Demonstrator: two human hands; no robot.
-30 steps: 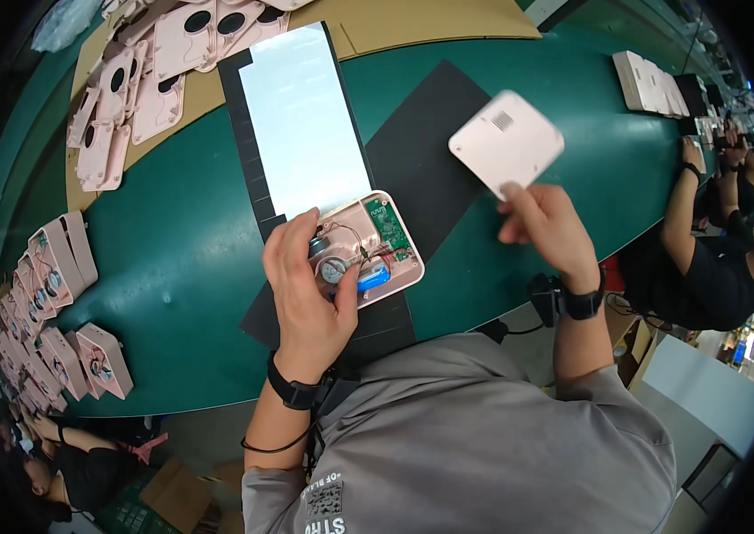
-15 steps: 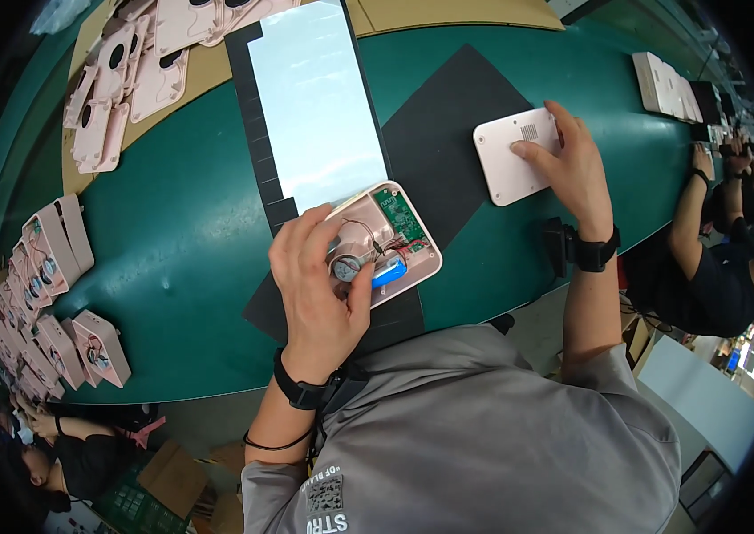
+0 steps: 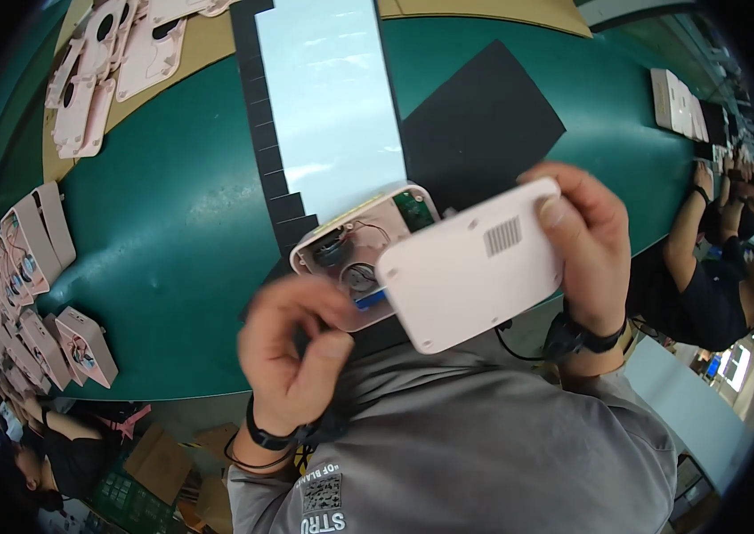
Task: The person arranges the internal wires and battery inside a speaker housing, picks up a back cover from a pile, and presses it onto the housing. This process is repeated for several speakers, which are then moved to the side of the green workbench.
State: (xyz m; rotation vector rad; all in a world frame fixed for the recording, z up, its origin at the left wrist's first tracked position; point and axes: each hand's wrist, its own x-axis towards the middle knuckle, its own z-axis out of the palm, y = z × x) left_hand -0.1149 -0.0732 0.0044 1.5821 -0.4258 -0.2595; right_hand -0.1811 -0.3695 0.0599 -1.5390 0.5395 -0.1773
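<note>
A pale pink housing [image 3: 375,224] sits on the table in front of me with its inside showing. Within it are a round silver part [image 3: 360,278], thin red wires, a green circuit board [image 3: 413,208] and part of a blue cylindrical battery [image 3: 369,301]. Gripped by its right end, a pale pink cover [image 3: 457,283] with a slotted grille is in my right hand [image 3: 589,245]; it is tilted above the housing and hides its right side. My left hand [image 3: 292,351], somewhat blurred, is beside the housing's left end, thumb and fingers apart, holding nothing visible.
A light blue sheet [image 3: 332,107] and a black mat [image 3: 484,125] lie on the green table [image 3: 172,196]. Pink panels [image 3: 150,58] are piled on cardboard at far left. Several wired housings [image 3: 34,231] stand at left, stacked white pieces [image 3: 678,105] at far right. Other people sit at both sides.
My right hand has lifted the cover off the black mat and brought it nearer, over the housing's right side. My left hand has let go of the housing and drawn back toward me.
</note>
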